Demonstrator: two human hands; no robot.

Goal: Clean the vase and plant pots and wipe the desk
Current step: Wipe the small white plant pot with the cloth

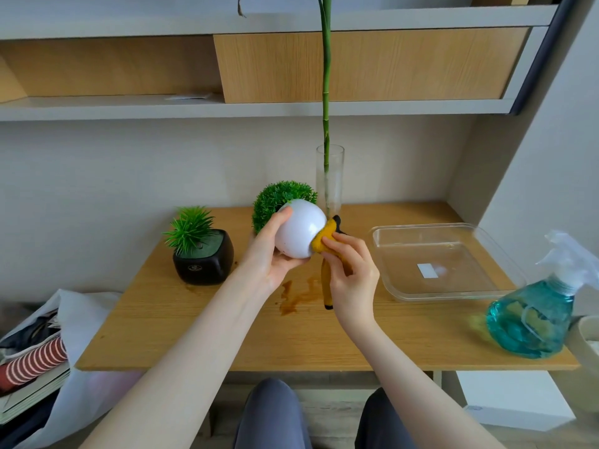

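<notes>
Two hands over the desk's [324, 338] middle, your left hand [270, 254] cupped round the tilted white pot [299, 233], your right hand [351, 277] pinched a yellow cloth [324, 239] against it, black pot [204, 257] near the left edge, glass vase [330, 179] at the back edge.

A plain white round pot [299, 233] carries a dense green ball of leaves [275, 199], and the cloth [325, 254] against it is mustard yellow with black edging. The second pot [204, 262] is glossy black with a small pale emblem and spiky bright green leaves, while the vase [330, 176] is clear glass around a green stem [326, 92]. The desk [324, 338] is light wood grain marked with brownish wet stains [291, 296], the tray [444, 264] is clear with a white label, the spray bottle [534, 315] holds teal-blue liquid, and a red-and-white striped fabric [35, 359] lies at the left.
</notes>
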